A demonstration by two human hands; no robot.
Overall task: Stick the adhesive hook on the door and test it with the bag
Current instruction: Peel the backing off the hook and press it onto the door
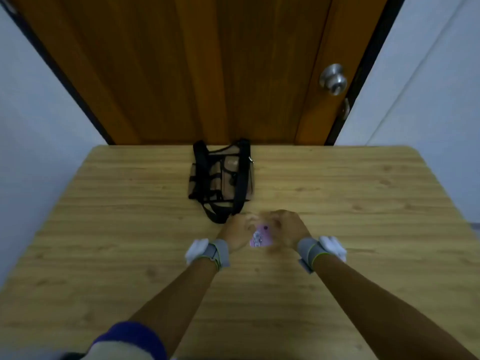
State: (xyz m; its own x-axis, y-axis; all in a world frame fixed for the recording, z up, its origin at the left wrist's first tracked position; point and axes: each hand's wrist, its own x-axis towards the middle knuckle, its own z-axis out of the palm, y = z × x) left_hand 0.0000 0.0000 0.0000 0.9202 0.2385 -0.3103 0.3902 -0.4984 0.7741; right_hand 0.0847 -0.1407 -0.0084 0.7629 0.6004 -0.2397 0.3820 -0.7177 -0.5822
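Observation:
A small pink adhesive hook point(261, 236) is held between both of my hands above the middle of the wooden table point(363, 216). My left hand point(237, 233) grips its left side and my right hand point(288, 228) grips its right side; both are blurred. A tan bag point(220, 178) with black straps lies flat on the table just beyond my hands, close to the brown wooden door point(194, 68). The strap loop reaches almost to my left hand.
A silver round doorknob point(333, 79) sits on the door's right side. Pale walls flank the door on both sides. The table's far edge stands against the door. Grey wristbands are on both wrists.

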